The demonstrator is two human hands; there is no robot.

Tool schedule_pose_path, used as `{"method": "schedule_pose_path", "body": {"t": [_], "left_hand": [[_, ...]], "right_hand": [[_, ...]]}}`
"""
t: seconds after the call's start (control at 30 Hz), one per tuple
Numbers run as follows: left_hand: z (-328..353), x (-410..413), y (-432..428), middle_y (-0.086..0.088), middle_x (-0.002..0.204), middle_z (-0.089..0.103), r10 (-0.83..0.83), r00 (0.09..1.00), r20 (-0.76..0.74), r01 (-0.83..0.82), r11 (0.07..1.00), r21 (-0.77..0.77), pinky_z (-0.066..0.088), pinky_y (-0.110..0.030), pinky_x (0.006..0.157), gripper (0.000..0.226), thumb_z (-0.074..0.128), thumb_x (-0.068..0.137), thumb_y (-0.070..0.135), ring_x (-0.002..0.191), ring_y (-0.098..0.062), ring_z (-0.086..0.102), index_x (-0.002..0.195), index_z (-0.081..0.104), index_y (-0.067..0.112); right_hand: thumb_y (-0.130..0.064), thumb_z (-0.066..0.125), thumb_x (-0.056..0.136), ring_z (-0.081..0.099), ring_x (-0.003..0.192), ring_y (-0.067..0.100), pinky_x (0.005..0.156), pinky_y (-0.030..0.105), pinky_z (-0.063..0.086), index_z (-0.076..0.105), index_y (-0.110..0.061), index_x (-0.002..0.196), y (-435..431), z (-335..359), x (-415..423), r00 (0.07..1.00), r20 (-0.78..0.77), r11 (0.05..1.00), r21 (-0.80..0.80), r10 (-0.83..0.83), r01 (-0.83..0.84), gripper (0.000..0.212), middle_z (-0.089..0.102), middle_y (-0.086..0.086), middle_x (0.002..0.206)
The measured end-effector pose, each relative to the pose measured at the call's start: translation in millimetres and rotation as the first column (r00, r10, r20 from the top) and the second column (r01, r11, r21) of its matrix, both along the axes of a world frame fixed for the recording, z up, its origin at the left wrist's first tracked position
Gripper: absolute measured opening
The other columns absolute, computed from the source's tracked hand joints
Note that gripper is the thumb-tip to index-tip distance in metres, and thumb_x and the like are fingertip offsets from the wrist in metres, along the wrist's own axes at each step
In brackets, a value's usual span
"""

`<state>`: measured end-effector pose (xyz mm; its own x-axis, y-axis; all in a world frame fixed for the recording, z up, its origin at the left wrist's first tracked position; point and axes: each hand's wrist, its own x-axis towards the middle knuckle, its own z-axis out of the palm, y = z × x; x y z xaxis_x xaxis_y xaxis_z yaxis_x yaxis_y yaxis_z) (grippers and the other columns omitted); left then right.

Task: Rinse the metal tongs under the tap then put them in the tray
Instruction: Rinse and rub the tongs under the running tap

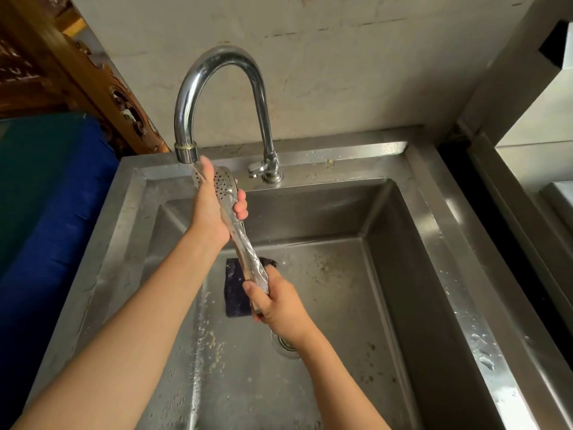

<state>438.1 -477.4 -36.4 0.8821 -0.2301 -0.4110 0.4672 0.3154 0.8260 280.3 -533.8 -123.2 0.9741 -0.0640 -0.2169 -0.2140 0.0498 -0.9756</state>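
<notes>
The metal tongs [245, 246] are held slantwise over the steel sink [412, 218], perforated head up at the spout of the curved tap [217, 66]. Water runs from the spout onto the head and my fingers. My left hand [214, 209] wraps the upper part just below the perforated head [224, 183]. My right hand [276, 302] grips the handle end lower down, above the drain. No tray is in view.
A dark sponge [235, 290] lies on the sink floor under the tongs, beside the drain [286, 344]. Food specks dot the basin. The tap lever [257, 169] sits on the back ledge. A blue bin [46, 197] stands left; another steel unit [533, 187] lies right.
</notes>
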Motion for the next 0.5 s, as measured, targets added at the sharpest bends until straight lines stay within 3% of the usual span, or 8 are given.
{"method": "schedule_pose_path", "body": {"t": [0.1, 0.2, 0.3, 0.43, 0.5], "left_hand": [[2, -3, -1, -0.004, 0.056, 0.058, 0.064, 0.997, 0.043, -0.064, 0.998, -0.002, 0.039, -0.019, 0.039, 0.06, 0.04, 0.08, 0.072, 0.04, -0.013, 0.048, 0.087, 0.056, 0.015], [3, -8, 6, 0.001, 0.07, 0.068, 0.068, 0.992, 0.106, -0.065, 0.998, -0.023, 0.049, -0.022, 0.051, 0.044, 0.054, 0.083, 0.057, 0.055, -0.011, 0.059, 0.091, 0.061, 0.014], [7, -10, 22, 0.003, 0.08, 0.067, 0.034, 0.99, 0.14, -0.03, 0.999, -0.034, 0.052, -0.023, 0.059, 0.031, 0.062, 0.083, 0.042, 0.066, -0.009, 0.062, 0.095, 0.061, 0.014], [17, -10, 36, 0.002, 0.084, 0.066, -0.01, 0.981, 0.193, 0.02, 0.999, -0.05, 0.053, -0.029, 0.072, 0.005, 0.063, 0.084, 0.024, 0.073, -0.012, 0.064, 0.083, 0.064, 0.019], [26, -6, 42, 0.0, 0.084, 0.066, -0.03, 0.968, 0.249, 0.038, 0.999, -0.028, 0.054, -0.031, 0.075, 0.006, 0.063, 0.084, 0.017, 0.075, -0.014, 0.065, 0.08, 0.066, 0.019]], "right_hand": [[-0.033, 0.055, 0.088, 0.043, 0.046, 0.003, 0.051, 0.025, 0.043, 0.048, -0.013, 0.092, 0, -3, 8, 0.999, -0.016, 0.998, 0.023, -0.051, 0.052, 0.021, 0.046, -0.008, 0.058], [-0.033, 0.058, 0.088, 0.041, 0.045, 0.003, 0.046, 0.022, 0.04, 0.05, -0.024, 0.086, -3, -4, 20, 0.999, -0.002, 0.998, 0.041, -0.052, 0.052, 0.012, 0.045, -0.008, 0.059], [-0.034, 0.058, 0.088, 0.043, 0.044, 0.008, 0.051, 0.028, 0.04, 0.05, -0.014, 0.092, -5, -3, 31, 0.999, 0.03, 1.0, 0.013, -0.01, 0.009, 0.022, 0.047, -0.006, 0.056], [-0.03, 0.057, 0.09, 0.044, 0.046, 0.011, 0.054, 0.028, 0.039, 0.046, -0.004, 0.091, -4, 1, 49, 0.996, 0.078, 0.999, -0.019, 0.04, -0.039, 0.028, 0.046, -0.004, 0.052], [-0.026, 0.057, 0.091, 0.043, 0.046, 0.009, 0.052, 0.023, 0.038, 0.045, -0.006, 0.089, -3, 6, 61, 0.993, 0.093, 0.998, -0.009, 0.068, -0.067, 0.023, 0.045, -0.003, 0.053]]}}
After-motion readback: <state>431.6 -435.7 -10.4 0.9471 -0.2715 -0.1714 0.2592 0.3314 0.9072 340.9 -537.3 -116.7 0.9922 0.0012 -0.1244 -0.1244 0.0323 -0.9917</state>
